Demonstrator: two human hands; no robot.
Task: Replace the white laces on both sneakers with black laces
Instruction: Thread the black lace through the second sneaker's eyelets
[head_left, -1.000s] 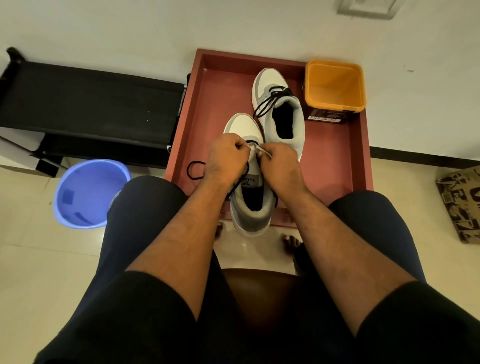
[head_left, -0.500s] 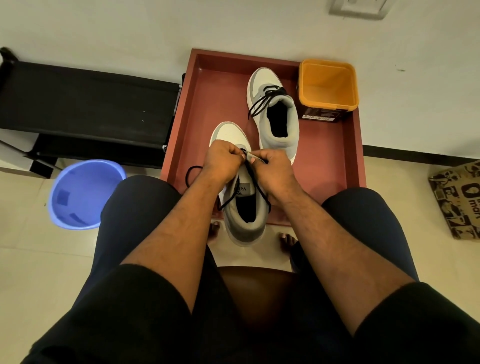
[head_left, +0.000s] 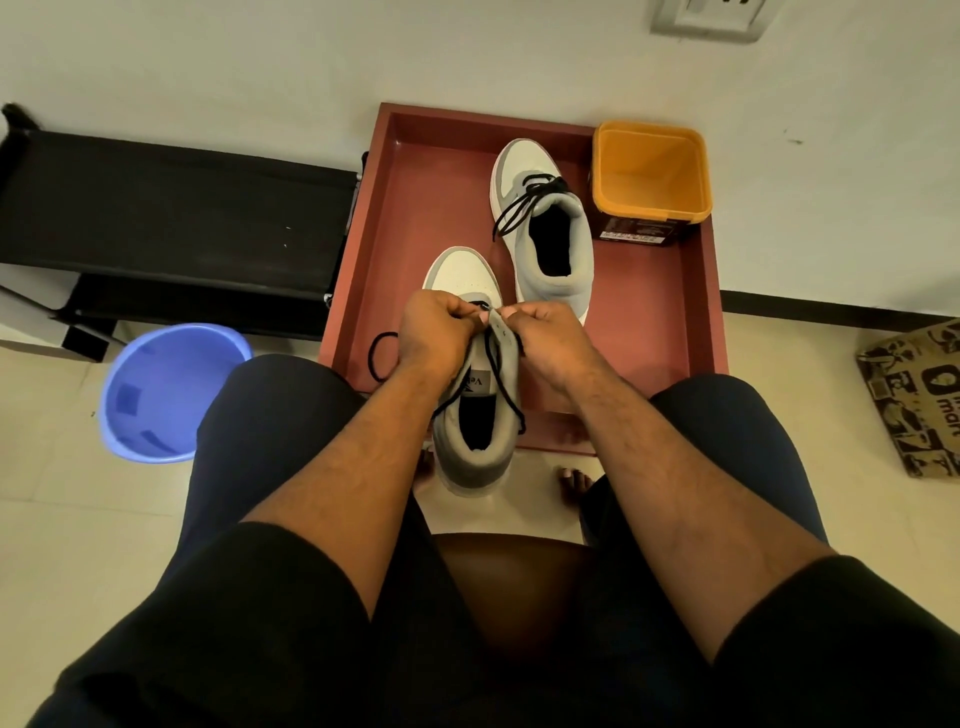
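Big red tray (head_left: 696, 322) on the floor against the wall, carrying pretty much everything. Two sneakers total. Far sneaker (head_left: 550, 228) further back in the tray, toe pointing at the wall, already threaded with a black lace, ends trailing off to its left. Near sneaker (head_left: 470, 415) same orientation, long axis running straight away from the body, heel hanging over the tray's front edge, toe poking out beyond the knuckles.

Two hands, both right over the near sneaker's eyelet area, nearly touching. Left hand (head_left: 434, 332) curled tight, fingers pinching something small at the top of the throat, most likely the black lace (head_left: 501, 384) tip, though too small to tell for sure. Right hand (head_left: 550, 338) also curled, thumb and finger pinching the grey eyelet flap right beside the left grip. So the lace sits just below and between both grips, two strands draping back toward the heel along the shoe's length, plus one loose loop (head_left: 382, 358) lying on the tray left of the left wrist.

Probably mid-threading an upper eyelet: the pull needs to go across the shoe, sideways to its long axis. Left hand looks like the puller, right the steadier.

No white laces visible anywhere.

Extras, one each: orange tub (head_left: 652, 171) in the tray's back right corner, blue bucket (head_left: 161, 395) on the floor to the left.
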